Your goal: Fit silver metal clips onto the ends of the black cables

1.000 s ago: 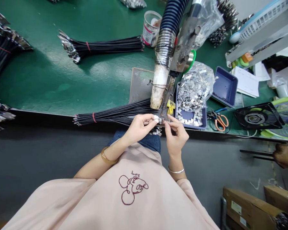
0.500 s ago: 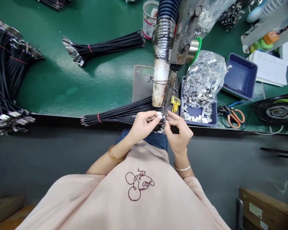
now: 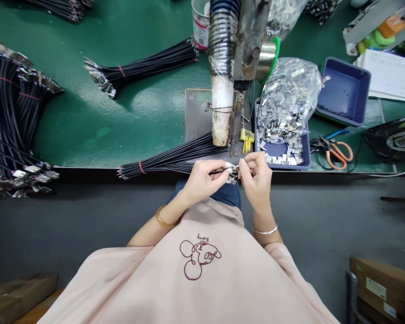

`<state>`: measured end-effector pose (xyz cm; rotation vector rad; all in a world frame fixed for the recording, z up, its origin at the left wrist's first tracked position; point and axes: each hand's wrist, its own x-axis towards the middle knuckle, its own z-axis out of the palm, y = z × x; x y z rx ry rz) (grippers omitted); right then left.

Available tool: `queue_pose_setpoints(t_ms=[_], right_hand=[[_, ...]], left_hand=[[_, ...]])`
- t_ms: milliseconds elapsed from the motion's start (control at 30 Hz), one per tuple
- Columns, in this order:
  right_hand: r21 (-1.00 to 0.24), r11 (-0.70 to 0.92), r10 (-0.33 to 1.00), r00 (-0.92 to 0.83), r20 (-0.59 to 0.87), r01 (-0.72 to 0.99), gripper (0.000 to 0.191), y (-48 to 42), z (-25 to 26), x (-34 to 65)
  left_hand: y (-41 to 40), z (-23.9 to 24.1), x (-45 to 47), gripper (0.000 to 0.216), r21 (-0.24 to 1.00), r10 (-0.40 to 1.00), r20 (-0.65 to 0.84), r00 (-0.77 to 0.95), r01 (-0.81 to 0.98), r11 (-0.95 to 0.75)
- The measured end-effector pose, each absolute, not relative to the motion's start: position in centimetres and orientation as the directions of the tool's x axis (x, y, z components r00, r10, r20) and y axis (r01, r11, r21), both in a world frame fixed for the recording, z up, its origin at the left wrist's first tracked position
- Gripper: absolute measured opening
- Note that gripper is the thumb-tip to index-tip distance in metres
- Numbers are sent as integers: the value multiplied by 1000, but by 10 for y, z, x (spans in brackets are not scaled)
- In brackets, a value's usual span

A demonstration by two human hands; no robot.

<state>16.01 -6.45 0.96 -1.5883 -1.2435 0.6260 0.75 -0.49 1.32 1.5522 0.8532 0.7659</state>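
My left hand (image 3: 202, 181) is closed in a pinch on a thin black cable (image 3: 217, 171), close to its end. My right hand (image 3: 258, 180) is closed too, thumb against bent fingers, pinching a small metal connector piece (image 3: 235, 168) at that cable end. Fingertips cover part of the piece, so I cannot make out its exact fit. Behind my left hand lies a bundle of black cables (image 3: 165, 155) with a red band near its left end. Below my fingertips, several metal cable ends (image 3: 231, 179) show at the bench edge.
A soldering-type metal arm (image 3: 236, 121) and taped duct hose (image 3: 222, 103) hang just beyond my hands. To the right stand a blue tray (image 3: 306, 158) with metal shells, a bag of shells (image 3: 286, 96) and orange-handled pliers (image 3: 339, 155). More cable bundles (image 3: 148, 67) lie left.
My right hand has turned and its fingers have closed in on the metal piece at the cable end. The cable in my left hand now shows more clearly. The view has shifted slightly.
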Motion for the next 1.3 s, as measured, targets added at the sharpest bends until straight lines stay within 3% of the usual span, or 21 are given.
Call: queue_pose_setpoints(t_ms=[100,233,333,600,833,900,1067,1300], right_hand=[[-907,57,954,246,173,418,10,-65,11,164],[-697,225,895,139,424,681,4,-67,10,167],[-602,285,855,85,511,746,8,-68,9,167],[-695,198,881,185,435,691,5,-68,8,163],[-861,158,729,531,432,484,9,-76,5,163],[-841,153,748,495,442,519,7,-76,5,163],[-638,269,795,208,571,722,6,-73,5,161],[-715,179,835,281,474,676,6,-66,5,157]], left_hand=[[0,14,5,21,998,806,-44,591,57,12],[7,15,4,20,994,764,-78,640,-4,105],[9,13,6,20,993,774,-95,626,9,115],[7,13,10,11,968,795,-155,587,-70,241],[10,17,13,13,961,790,-177,587,-68,266],[11,17,14,14,965,796,-174,580,-60,255],[13,15,17,12,974,810,-144,569,-63,217],[6,10,17,9,998,852,-35,523,58,6]])
